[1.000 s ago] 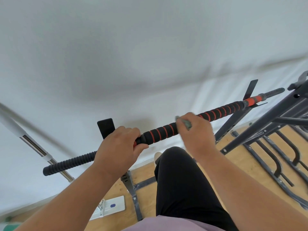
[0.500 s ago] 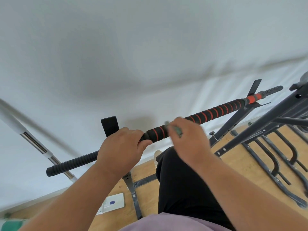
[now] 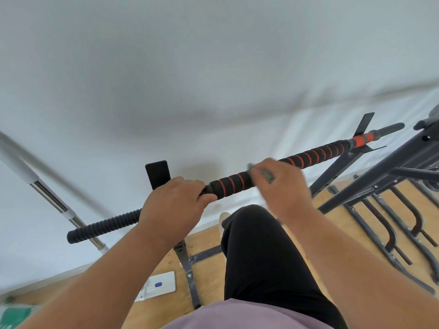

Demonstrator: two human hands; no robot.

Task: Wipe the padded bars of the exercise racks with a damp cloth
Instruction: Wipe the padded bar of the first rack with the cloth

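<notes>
Both hands are on the padded bar [image 3: 235, 182]: left hand [image 3: 174, 203] clenched round it, right hand [image 3: 280, 184] wrapping the damp cloth [image 3: 267, 175] just right. Loosen, and the cloth likely drops.

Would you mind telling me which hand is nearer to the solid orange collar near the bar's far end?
Right. The right hand grips the striped padding partway toward the solid orange collar; the left hand holds the bar farther away.
</notes>
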